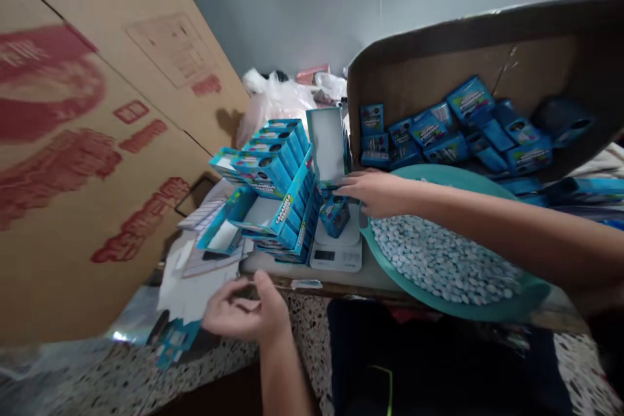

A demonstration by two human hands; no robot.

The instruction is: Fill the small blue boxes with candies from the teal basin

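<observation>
My left hand (pixel 248 311) hovers in front of the table edge, fingers loosely curled and thumb apart, with nothing visible in it. Stretched over the rim of a teal basin (pixel 373 253), my right hand (pixel 373 193) has its fingers extended at the base of a stack of upright flat cartons (pixel 327 143). Whether its fingertips touch them is blurred. Just below those fingertips, a small blue candy box (pixel 335 216) stands on a white digital scale (pixel 336 259). Pale blue and white candies (pixel 439 260) fill much of the basin. Left of the scale are stacked blue display trays (pixel 273 218), some holding small boxes (pixel 273 159).
A large cardboard box (pixel 112 130) rises at the left. Behind the basin, an open carton (pixel 414 45) holds many blue candy boxes (pixel 439 127). Papers (pixel 195 266) lie at the table's left end, and plastic bags (pixel 277 104) sit at the back.
</observation>
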